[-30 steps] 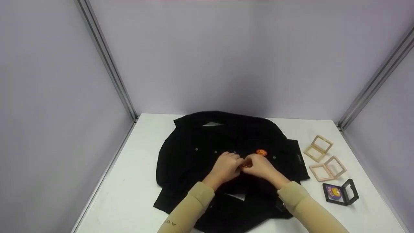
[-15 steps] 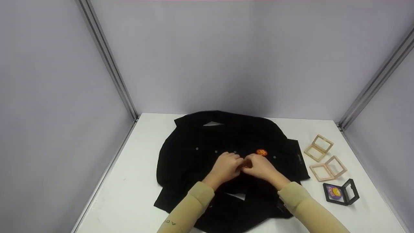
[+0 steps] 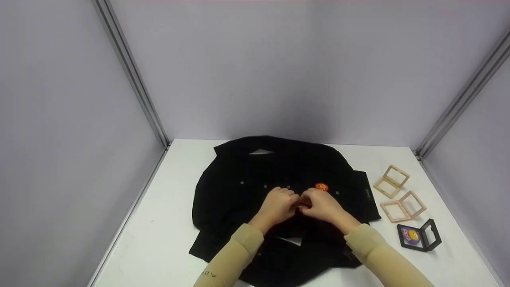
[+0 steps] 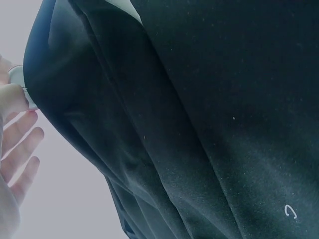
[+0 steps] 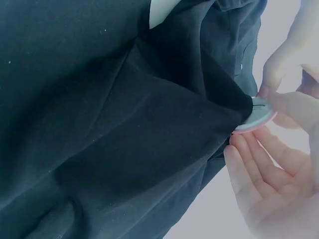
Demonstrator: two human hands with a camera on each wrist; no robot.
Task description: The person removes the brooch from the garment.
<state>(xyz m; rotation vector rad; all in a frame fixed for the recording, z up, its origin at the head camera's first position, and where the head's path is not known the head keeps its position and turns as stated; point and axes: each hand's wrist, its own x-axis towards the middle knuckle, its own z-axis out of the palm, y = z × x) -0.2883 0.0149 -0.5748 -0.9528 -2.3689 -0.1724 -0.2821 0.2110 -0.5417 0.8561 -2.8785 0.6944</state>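
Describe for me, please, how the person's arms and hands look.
The left sleeve and right sleeve are yellowish-beige, each ending in a broad, thick cuff. Small dark lettering marks the left sleeve. The left hand and right hand are ungloved.

The left arm is wearing a long, pale khaki fabric left sleeve (image 3: 227, 259). Its end is forming a broad, thick left cuff (image 3: 248, 236) of the same colour, standing out as a rounded band around the wrist. Small dark lettering (image 3: 209, 274) is running across the forearm cloth; the characters are appearing too small for certain reading. The right arm is wearing a matching pale khaki fabric right sleeve (image 3: 394, 261), ending in a similarly thick right cuff (image 3: 362, 238). The left hand (image 3: 279, 204) and right hand (image 3: 320, 205) are showing bare beyond the cuffs.
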